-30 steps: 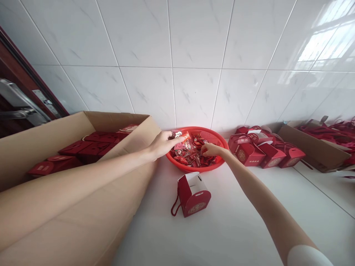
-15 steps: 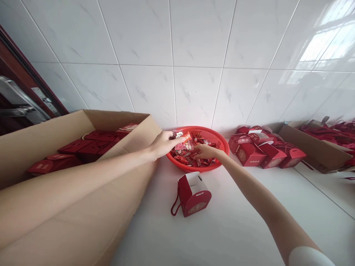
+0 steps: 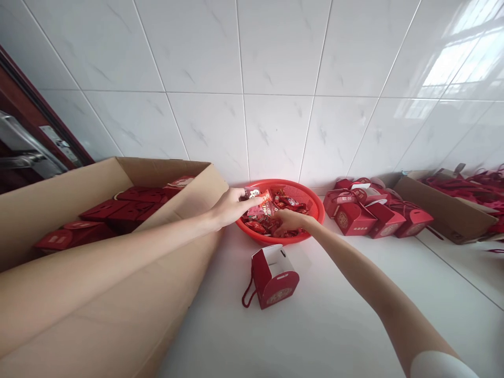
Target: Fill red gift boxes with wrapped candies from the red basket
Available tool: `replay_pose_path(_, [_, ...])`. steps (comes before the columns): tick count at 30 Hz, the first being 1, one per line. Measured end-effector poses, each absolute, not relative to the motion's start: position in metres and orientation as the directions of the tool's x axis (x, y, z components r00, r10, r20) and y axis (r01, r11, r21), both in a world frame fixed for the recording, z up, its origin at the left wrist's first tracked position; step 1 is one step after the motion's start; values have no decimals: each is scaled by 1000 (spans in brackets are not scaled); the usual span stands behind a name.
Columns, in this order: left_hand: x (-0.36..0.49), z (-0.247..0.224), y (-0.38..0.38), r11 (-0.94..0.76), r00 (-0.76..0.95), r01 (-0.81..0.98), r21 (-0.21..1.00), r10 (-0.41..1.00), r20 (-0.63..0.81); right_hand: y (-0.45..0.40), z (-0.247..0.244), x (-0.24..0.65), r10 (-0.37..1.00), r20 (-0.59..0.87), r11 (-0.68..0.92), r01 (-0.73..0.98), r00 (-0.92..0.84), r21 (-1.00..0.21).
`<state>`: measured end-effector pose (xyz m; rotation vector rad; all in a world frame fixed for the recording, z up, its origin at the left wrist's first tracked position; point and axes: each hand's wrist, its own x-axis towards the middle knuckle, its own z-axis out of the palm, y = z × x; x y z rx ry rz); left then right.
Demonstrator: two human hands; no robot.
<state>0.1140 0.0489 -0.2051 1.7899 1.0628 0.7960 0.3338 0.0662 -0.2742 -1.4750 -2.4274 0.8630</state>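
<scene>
My left hand (image 3: 235, 206) is closed on some wrapped candies (image 3: 260, 206), held over the left part of a red plastic basket (image 3: 319, 216). Down among the loose candies (image 3: 293, 203) in that basket is my right hand (image 3: 290, 221), its thumb and fingers apart; whether it has a candy at its fingertips I cannot make out. In front of the basket a red gift box (image 3: 277, 278) stands with its top open, its white inside showing and a cord handle hanging at its left.
At left, a large cardboard carton (image 3: 173, 294) holds several red boxes (image 3: 126, 207). Several folded red gift boxes (image 3: 356, 215) stand right of the basket. Beyond them is a cardboard tray (image 3: 444, 212) with red items (image 3: 464, 194). A tiled wall (image 3: 275, 131) runs behind.
My right hand has shifted very slightly among the candies in the basket, its fingers a bit more spread. My left hand keeps its hold, and the gift box stays put.
</scene>
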Motion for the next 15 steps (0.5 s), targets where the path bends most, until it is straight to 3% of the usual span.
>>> replay_pose_path(6, [113,-205,49,-246,425,342,907,901,85,80,-277,349,964,78,247,743,-255,-623])
replay_pose_path(15, [114,-203,48,-226,418,341,913,906,68,88,-282,353,970,232,231,599,-78,-766])
